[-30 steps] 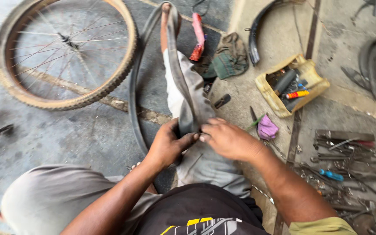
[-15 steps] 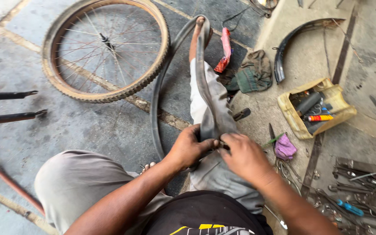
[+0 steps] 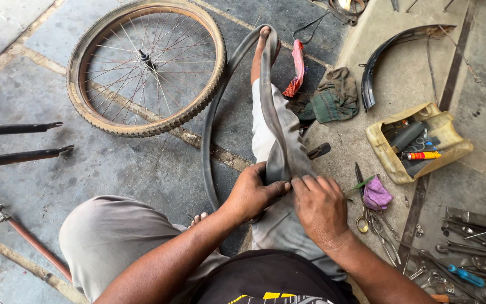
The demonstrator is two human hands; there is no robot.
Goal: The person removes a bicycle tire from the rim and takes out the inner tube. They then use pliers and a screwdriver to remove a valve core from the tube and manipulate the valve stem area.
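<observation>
A grey rubber inner tube [image 3: 272, 121] runs along my outstretched right leg and loops round my foot at the top. My left hand [image 3: 252, 194] and my right hand [image 3: 320, 207] meet over my thigh, both pressing and pinching the same flattened stretch of the tube. The tube's other side curves along the floor to the left of my leg. A spoked bicycle wheel with a tan tyre [image 3: 147, 67] lies flat on the floor at the upper left.
A cut yellow container of tools and glue [image 3: 417, 143] sits to the right, beside a purple cloth [image 3: 376, 194], scissors [image 3: 363, 211] and several wrenches [image 3: 468, 247]. A black mudguard [image 3: 392, 53], green rag [image 3: 333, 98] and red cloth [image 3: 297, 67] lie beyond. Fork blades [image 3: 21, 143] jut in from the left.
The view has shifted, so the wheel and tools sit further right and lower in frame. Both hands stay on the same stretch of tube, with the fingers working slightly.
</observation>
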